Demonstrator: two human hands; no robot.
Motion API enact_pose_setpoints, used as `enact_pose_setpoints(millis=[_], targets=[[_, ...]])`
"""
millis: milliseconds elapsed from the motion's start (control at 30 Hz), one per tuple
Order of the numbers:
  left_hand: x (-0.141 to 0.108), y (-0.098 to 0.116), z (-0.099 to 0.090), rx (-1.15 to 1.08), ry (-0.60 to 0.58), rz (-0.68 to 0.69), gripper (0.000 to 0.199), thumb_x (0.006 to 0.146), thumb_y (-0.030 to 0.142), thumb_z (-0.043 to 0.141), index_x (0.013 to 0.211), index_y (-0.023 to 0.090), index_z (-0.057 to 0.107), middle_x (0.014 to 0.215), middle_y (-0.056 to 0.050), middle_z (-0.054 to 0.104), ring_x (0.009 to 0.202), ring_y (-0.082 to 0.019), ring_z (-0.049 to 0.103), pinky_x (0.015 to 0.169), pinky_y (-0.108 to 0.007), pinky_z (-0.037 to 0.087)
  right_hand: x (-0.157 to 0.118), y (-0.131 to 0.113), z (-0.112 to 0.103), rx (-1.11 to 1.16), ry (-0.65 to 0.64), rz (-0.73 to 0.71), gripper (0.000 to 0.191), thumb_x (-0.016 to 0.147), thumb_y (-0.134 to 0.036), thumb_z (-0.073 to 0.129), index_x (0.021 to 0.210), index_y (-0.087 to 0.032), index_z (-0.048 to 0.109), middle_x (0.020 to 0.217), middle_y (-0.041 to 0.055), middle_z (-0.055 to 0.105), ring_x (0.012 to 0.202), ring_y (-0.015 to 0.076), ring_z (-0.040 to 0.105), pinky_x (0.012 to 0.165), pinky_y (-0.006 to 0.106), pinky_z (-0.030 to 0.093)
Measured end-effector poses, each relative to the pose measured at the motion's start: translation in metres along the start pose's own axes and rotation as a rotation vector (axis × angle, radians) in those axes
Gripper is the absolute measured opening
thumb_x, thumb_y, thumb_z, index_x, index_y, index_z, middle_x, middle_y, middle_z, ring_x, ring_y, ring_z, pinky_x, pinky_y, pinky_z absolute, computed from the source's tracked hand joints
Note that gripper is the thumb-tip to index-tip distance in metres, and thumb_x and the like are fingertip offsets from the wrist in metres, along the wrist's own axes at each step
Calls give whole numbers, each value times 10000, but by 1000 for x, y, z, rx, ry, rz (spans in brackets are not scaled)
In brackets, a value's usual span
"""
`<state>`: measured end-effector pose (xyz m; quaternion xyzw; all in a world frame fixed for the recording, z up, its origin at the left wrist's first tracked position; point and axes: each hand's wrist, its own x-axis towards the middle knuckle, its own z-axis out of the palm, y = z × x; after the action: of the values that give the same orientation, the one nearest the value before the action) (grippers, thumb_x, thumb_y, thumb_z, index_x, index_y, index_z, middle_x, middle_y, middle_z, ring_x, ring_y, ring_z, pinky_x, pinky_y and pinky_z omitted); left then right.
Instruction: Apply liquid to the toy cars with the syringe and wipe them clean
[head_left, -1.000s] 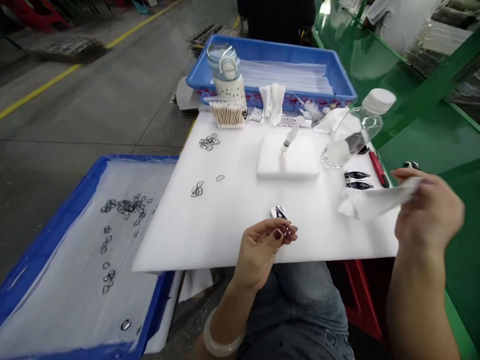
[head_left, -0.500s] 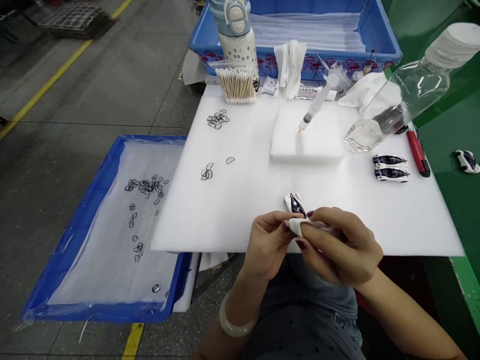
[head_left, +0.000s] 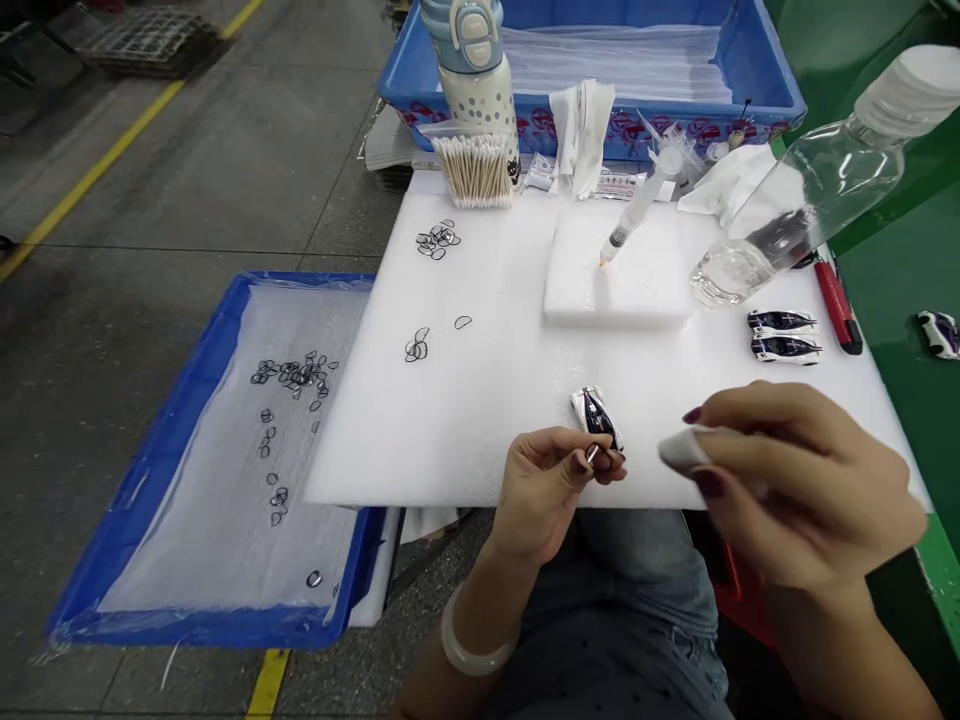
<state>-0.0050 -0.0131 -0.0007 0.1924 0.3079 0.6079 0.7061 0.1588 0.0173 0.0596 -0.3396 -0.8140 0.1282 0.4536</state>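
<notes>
A small ring (head_left: pixel 592 453) is pinched between the thumb and forefinger of the left hand (head_left: pixel 536 490), just above the near edge of the board (head_left: pixel 465 440), around its middle. The ring is partly hidden by the fingers; its bright side slants, but its long axis cannot be told.

The right hand (head_left: pixel 810 480) grips a white cloth (head_left: pixel 684 452) drawn over its fingertips. It is to the right of the ring and apart from it, the cloth's tip pointing left, towards it. The left hand is the nearer, being already on the ring.

Just beyond the left fingers lies a car (head_left: pixel 596 415), nose to tail running from far left to near right. Two more cars (head_left: pixel 782 321) (head_left: pixel 786 349) lie side by side near the right edge, beside a red tool (head_left: pixel 836 305). Thin loops (head_left: pixel 417 345) lie towards the left edge, and a syringe (head_left: pixel 630 220) leans, tip down, on a foam block (head_left: pixel 615 290) nearer the far edge.

A packet (head_left: pixel 619 183) at the far edge carries printing too small to read. The flask (head_left: pixel 480 105) shows dots and a small dark figure; no label can be made out on the clear bottle (head_left: pixel 825 190).
</notes>
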Motion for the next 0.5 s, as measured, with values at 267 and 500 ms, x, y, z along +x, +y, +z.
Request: enact_pose_setpoints(millis=[267, 500], targets=[[-16, 16, -17, 526, 95, 330, 141, 794, 252, 810, 928, 295, 798, 796, 25, 786, 722, -92, 726, 722, -158, 609, -30, 57, -10, 81, 695, 459, 182, 742, -119, 518, 626, -241, 586, 936, 62, 702, 939, 296, 658, 896, 503, 485], [-8, -1, -13, 1472, 154, 935, 140, 804, 61, 744, 931, 118, 742, 819, -54, 754, 735, -140, 701, 683, -244, 586, -36, 33, -1, 521, 607, 698, 368, 969, -386, 428, 631, -243, 454, 475, -41, 341, 400, 130, 327, 404, 289, 286]])
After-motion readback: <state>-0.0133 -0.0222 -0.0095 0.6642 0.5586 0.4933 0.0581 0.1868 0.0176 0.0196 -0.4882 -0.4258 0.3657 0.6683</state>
